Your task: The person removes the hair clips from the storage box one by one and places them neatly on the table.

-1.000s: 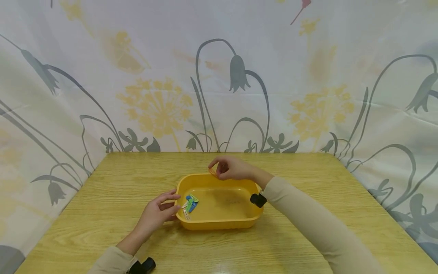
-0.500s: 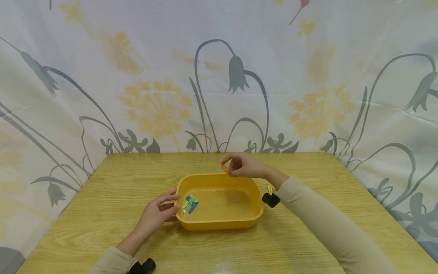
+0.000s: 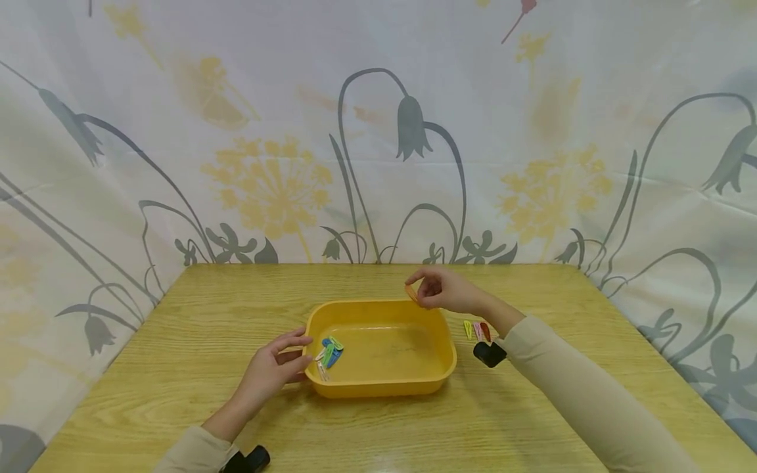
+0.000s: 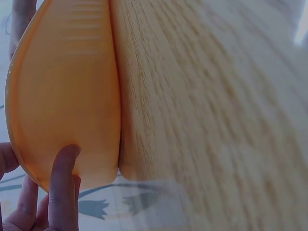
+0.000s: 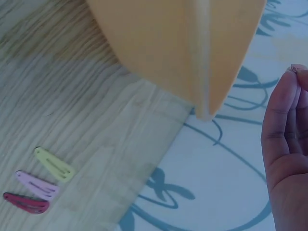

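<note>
At the left end of the yellow plastic basin [image 3: 384, 390], my left hand [image 3: 273, 362] grips the rim, fingers over the edge and a digit against the outer wall [image 4: 62, 110]. My right hand [image 3: 445, 289] is raised above the basin's far right corner and pinches an orange snap hair clip [image 3: 411, 293] between thumb and forefinger. In the right wrist view that clip is barely visible at the fingertips. A small heap of blue, green and pale hair clips [image 3: 330, 353] lies in the basin's left part.
On the table [image 3: 236, 295] right of the basin lie a yellow hair clip [image 5: 54, 163], a pink one [image 5: 37, 185] and a red one [image 5: 26, 203], side by side. A flower-printed cloth [image 3: 378, 197] stands behind the table's far edge.
My right hand has moved right along the basin's far rim with the orange hair clip. The clips on the table have come out from behind its wrist. My left hand has stayed put.
</note>
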Demonstrator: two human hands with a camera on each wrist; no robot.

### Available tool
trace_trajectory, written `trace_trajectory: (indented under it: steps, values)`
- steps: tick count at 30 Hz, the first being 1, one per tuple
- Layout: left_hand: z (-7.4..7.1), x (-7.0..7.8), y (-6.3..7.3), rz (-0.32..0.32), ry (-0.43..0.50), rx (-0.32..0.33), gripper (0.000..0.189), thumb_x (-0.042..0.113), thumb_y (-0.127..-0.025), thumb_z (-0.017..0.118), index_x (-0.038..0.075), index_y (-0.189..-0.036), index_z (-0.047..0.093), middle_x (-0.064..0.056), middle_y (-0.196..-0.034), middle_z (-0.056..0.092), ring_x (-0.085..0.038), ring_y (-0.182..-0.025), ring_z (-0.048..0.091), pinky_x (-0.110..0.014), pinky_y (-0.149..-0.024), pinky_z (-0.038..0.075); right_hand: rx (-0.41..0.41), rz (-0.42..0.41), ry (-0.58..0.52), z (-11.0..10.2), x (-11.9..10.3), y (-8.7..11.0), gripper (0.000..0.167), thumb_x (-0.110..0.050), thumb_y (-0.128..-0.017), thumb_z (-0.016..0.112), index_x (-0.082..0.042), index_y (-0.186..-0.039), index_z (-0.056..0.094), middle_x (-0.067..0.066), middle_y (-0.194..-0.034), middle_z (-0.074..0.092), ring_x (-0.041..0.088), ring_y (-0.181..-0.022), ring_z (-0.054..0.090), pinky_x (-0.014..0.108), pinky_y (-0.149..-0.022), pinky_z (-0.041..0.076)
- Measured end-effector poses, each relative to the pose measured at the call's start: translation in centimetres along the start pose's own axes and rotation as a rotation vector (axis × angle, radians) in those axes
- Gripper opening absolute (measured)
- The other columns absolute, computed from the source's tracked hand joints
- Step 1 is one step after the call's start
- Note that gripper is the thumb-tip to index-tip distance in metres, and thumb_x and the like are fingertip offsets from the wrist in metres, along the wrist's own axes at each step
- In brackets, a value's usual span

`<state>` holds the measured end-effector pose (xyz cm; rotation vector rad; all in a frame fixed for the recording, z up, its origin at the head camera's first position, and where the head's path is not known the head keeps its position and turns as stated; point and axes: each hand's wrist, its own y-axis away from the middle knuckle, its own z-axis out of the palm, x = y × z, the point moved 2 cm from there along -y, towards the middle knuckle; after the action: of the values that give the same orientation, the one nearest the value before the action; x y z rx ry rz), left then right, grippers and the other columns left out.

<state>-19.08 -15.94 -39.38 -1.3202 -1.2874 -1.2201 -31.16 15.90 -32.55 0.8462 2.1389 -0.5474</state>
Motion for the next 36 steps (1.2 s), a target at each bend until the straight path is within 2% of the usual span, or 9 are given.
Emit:
trace_trajectory:
  steps: [13,20,25,31,36]
  values:
    - [0.0,-0.1,-0.1,0.016,0.008,-0.014,0.035,0.002,-0.086,0.065,-0.008,-0.118,0.058,-0.011,-0.144,0.038,-0.029,-0.107,0.057,-0.037,-0.072,0.056,0.097,0.08,-0.051,-1.5,2.4,3.5,0.036,-0.001,-0.088,0.062,0.003,-0.122,0.053,0.013,-0.087,0.06,0.027,-0.075,0.058,0.032,-0.068,0.054]
    - [0.1,-0.1,0.0,0.019,-0.005,-0.008,0.034,0.001,-0.086,0.064,-0.008,-0.118,0.058,-0.012,-0.144,0.038,-0.031,-0.109,0.056,-0.037,-0.072,0.056,0.154,0.116,-0.094,-1.8,4.2,5.5,0.036,-0.002,-0.089,0.059,0.006,-0.124,0.051,0.016,-0.09,0.058,0.039,-0.083,0.058,0.037,-0.074,0.055]
    - [0.1,-0.1,-0.1,0.025,-0.02,0.0,0.032,0.0,-0.086,0.063,-0.008,-0.117,0.058,-0.012,-0.143,0.039,-0.031,-0.108,0.057,-0.037,-0.071,0.057,0.196,0.163,-0.089,-1.9,5.8,7.2,0.037,-0.003,-0.09,0.059,0.007,-0.125,0.05,0.014,-0.089,0.059,0.033,-0.08,0.059,0.039,-0.074,0.054]
    - [0.2,-0.2,-0.1,0.022,-0.034,0.012,0.032,-0.001,-0.086,0.063,-0.007,-0.117,0.059,-0.011,-0.143,0.04,-0.031,-0.109,0.056,-0.037,-0.07,0.057,0.237,0.209,-0.136,-1.9,7.3,8.8,0.038,-0.003,-0.092,0.056,0.007,-0.127,0.047,0.016,-0.089,0.059,0.04,-0.077,0.057,0.045,-0.072,0.053]
    - [0.1,-0.2,-0.1,0.023,-0.033,0.013,0.031,0.0,-0.086,0.063,-0.007,-0.117,0.059,-0.011,-0.142,0.04,-0.03,-0.108,0.057,-0.037,-0.069,0.057,0.254,0.231,-0.162,-1.9,8.3,9.9,0.039,-0.003,-0.092,0.055,0.01,-0.128,0.045,0.02,-0.09,0.059,0.035,-0.076,0.059,0.041,-0.073,0.054]
